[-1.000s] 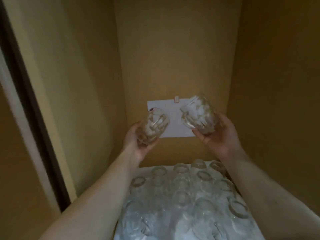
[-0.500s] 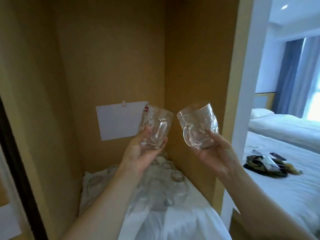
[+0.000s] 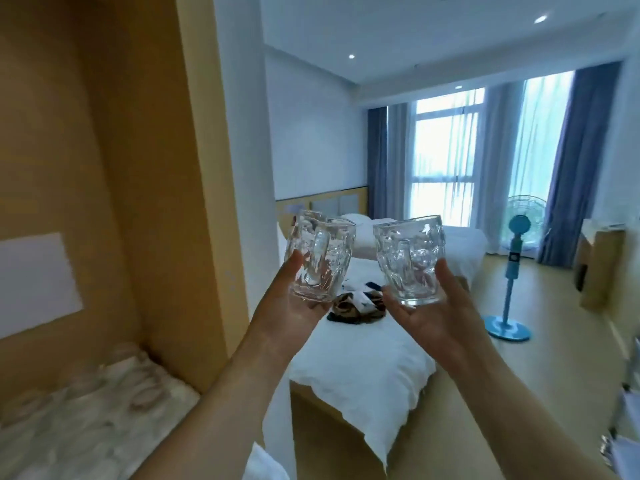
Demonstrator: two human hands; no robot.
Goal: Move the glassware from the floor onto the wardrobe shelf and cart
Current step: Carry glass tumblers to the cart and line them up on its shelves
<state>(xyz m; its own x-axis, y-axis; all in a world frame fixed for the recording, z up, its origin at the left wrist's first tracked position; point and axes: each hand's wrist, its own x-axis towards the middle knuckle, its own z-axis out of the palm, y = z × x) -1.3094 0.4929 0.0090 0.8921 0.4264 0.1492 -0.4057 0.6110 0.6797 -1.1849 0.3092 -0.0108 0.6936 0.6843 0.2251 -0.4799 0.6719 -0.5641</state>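
Glass mugs, one gripped upright in the left hand and one in the right hand, hover before the bed, while blurred glassware crowds the wardrobe shelf at lower left.

Glasses crowd the shelf; open room lies rightward.

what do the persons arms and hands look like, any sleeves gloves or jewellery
Both forearms are bare up to the frame's lower edge, with no sleeve in sight. The left hand and right hand wear no gloves. No ring, watch or bracelet shows on the visible fingers or wrists, and no markings can be made out.
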